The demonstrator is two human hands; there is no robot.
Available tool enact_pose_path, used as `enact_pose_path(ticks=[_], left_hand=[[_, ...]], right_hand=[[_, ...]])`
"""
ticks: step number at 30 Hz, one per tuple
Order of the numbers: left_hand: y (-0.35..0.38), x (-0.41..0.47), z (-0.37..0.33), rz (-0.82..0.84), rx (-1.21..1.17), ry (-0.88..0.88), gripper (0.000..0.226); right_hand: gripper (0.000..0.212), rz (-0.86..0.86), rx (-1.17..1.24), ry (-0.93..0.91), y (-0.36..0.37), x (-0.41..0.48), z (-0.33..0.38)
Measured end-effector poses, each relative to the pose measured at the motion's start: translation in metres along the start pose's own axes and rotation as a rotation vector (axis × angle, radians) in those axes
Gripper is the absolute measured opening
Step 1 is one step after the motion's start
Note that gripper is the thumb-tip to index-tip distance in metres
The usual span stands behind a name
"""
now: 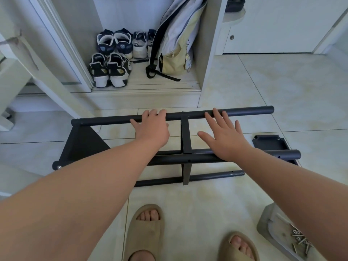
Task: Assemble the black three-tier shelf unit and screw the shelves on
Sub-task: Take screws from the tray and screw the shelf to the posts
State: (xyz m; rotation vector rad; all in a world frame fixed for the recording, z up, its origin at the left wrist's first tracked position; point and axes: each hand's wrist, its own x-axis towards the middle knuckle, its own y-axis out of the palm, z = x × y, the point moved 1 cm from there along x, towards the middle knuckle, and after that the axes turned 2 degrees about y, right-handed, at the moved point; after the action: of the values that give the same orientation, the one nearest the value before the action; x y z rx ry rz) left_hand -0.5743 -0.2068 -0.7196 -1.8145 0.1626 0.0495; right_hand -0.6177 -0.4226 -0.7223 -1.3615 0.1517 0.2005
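Left hand: fingers curled over the upper tube of the shelf unit, thumb under or behind it, gripping. Right hand: flat, fingers straight and spread, tips lying across the same tube on the far side of the middle shelf; I could not tell whether they touched it or hovered just above. Shelf unit: black, lying on its side on the tiled floor in front of my sandalled feet, tubes running left to right. End shelf: fitted at the left end. Middle shelf: fitted, seen edge-on. Right ends of the tubes: bare, with open screw holes showing on the nearer tubes. Loose shelf: flat on the floor just beyond the bare ends, apparently the one not yet fitted. Screws: a small heap on a grey tray by my right foot. Step, as I judged it: steadying or turning the frame before the last shelf went on. Handling note: I reckoned the right hand should close on the tube to match the left, one hand either side of the middle shelf, and the frame should turn evenly so the fitted joints did not rack and the bare ends swung clear of the loose shelf and screws.
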Motion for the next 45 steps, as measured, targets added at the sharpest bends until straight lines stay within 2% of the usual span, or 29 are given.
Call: enact_pose_path(ticks=[3, 5, 9, 16, 21, 29, 32, 34, 39, 45], left_hand=[[-0.003, -0.015, -0.007, 0.041, 0.007, -0.015, 0.054], [-0.009, -0.027, -0.018, 0.039, 0.019, 0.038, 0.055], [-0.019, -0.058, -0.05, 0.06, 0.042, 0.199, 0.057], [-0.02, -0.113, -0.11, 0.117, 0.075, 0.523, 0.057], [0.0, -0.143, -0.164, 0.156, 0.048, 0.799, 0.051], [0.084, -0.164, -0.226, 0.406, 0.244, 1.017, 0.048], [0.126, -0.166, -0.239, 0.48, 0.257, 1.046, 0.044], [0.155, -0.166, -0.242, 0.514, 0.251, 1.059, 0.043], [0.21, -0.159, -0.245, 0.49, 0.328, 1.219, 0.041], [0.24, -0.159, -0.229, 0.5, 0.294, 1.214, 0.033]], right_hand=[[0.08, 0.003, -0.053, -0.022, -0.009, -0.026, -0.001], [0.087, -0.009, -0.072, -0.019, -0.019, -0.046, -0.005], [0.078, -0.021, -0.094, 0.004, -0.034, -0.097, -0.023], [0.075, 0.043, -0.111, 0.091, -0.04, -0.186, -0.078], [0.073, 0.207, -0.093, 0.272, -0.031, -0.237, -0.147], [0.063, 0.506, -0.052, 0.521, 0.033, -0.254, -0.25], [0.055, 0.618, -0.065, 0.548, 0.063, -0.245, -0.272], [0.049, 0.633, -0.062, 0.53, 0.085, -0.238, -0.28], [0.032, 0.655, -0.11, 0.489, 0.146, -0.227, -0.291], [0.02, 0.613, -0.134, 0.505, 0.2, -0.221, -0.302]])
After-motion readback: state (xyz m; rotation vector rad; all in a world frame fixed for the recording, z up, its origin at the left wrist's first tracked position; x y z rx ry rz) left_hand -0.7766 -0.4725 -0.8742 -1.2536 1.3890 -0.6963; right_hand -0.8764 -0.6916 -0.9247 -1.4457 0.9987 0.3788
